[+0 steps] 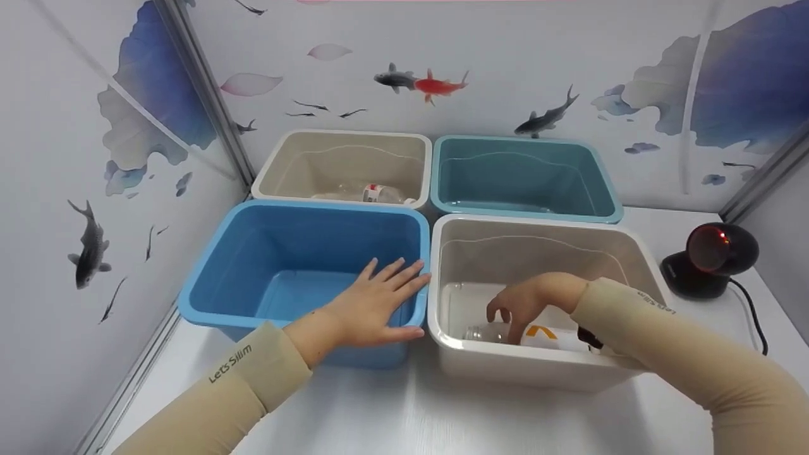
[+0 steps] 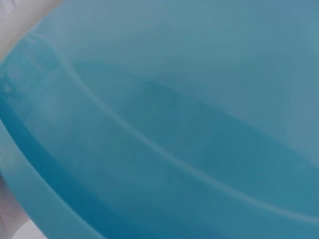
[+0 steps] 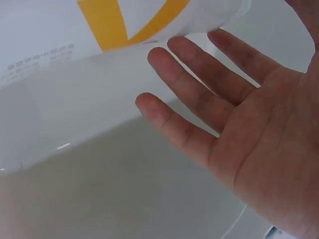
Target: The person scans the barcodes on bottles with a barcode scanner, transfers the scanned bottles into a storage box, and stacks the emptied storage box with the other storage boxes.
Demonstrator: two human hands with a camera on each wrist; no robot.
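My left hand lies with spread fingers over the right rim of the blue bin; it holds nothing. The left wrist view looks into that bin's blue wall. My right hand reaches down into the light grey-beige bin at front right. Beneath it lies a clear plastic bottle with a white label and an orange mark. In the right wrist view, the extended fingers are at the bottle; whether they press on it is unclear. The front rim hides the bottle's lower side.
Behind stand a beige bin holding a clear bottle with a red and white label, and a teal bin. On the right is a black scanner-like device with a red light and a cable. Printed walls enclose the white table.
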